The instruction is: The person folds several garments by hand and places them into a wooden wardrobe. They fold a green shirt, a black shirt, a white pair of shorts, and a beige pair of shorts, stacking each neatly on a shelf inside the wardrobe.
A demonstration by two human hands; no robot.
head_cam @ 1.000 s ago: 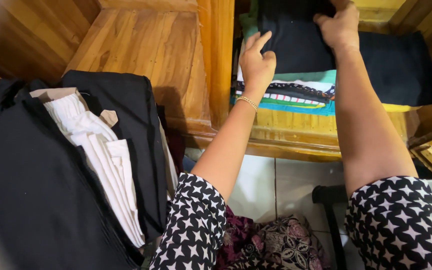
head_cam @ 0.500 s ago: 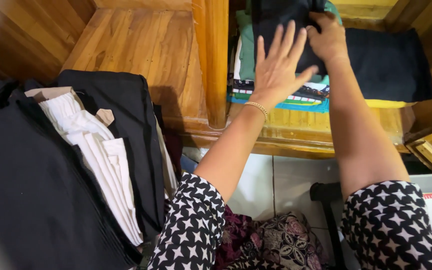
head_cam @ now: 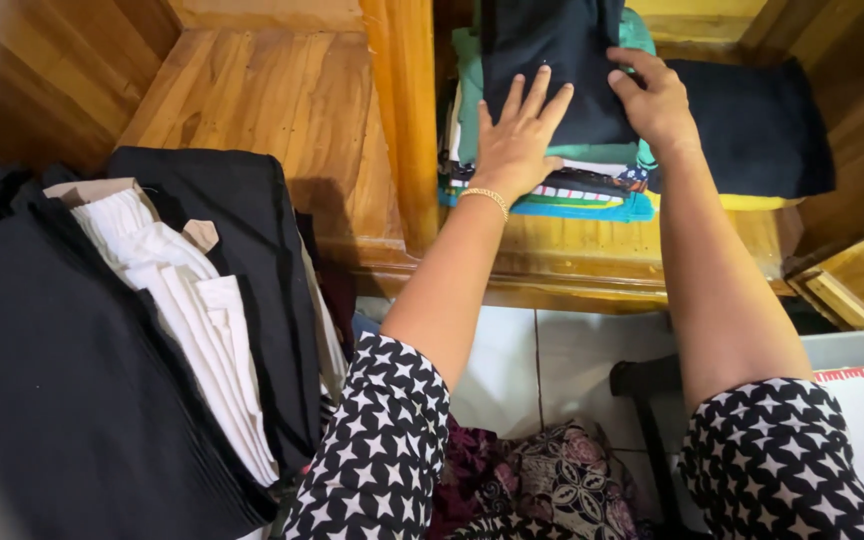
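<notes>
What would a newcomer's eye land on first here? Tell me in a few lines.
Both hands lie flat on a folded black garment topping a colourful clothes stack in a wooden cabinet compartment: left hand with a gold bracelet, right hand beside it. At lower left, a pile of black and white clothes.

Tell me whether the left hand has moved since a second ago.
Yes. The left hand has shifted right, away from the vertical wooden divider post, and now lies flat on the folded dark navy garment.

A wooden divider (head_cam: 407,120) walls the clothes stack (head_cam: 552,190) on its left; the left shelf (head_cam: 272,110) lies open
</notes>
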